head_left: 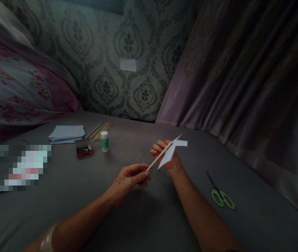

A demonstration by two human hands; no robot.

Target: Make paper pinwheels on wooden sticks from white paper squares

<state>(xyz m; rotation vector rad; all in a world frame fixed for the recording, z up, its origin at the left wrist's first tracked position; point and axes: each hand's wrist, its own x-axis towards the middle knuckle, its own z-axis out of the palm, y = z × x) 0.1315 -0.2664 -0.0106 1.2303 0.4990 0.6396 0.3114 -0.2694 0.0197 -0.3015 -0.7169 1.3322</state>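
Note:
A thin wooden stick [157,159] slants up to the right, and my left hand [131,176] pinches its lower end between thumb and fingers. At the stick's upper end is a folded white paper pinwheel [168,156] with several pointed blades. My right hand [175,162] is just behind the pinwheel and the stick's upper part. Its fingers are apart and slightly bent, reaching past the stick to the left; its thumb is hidden. Whether it touches the paper I cannot tell.
Green-handled scissors [221,196] lie to the right. Toward the back left are a glue stick [105,141], a small red box [84,150] of metal bits, several wooden sticks [103,131] and a paper stack [67,133]. A blurred-out item [28,166] lies at far left. Curtains [233,70] hang right.

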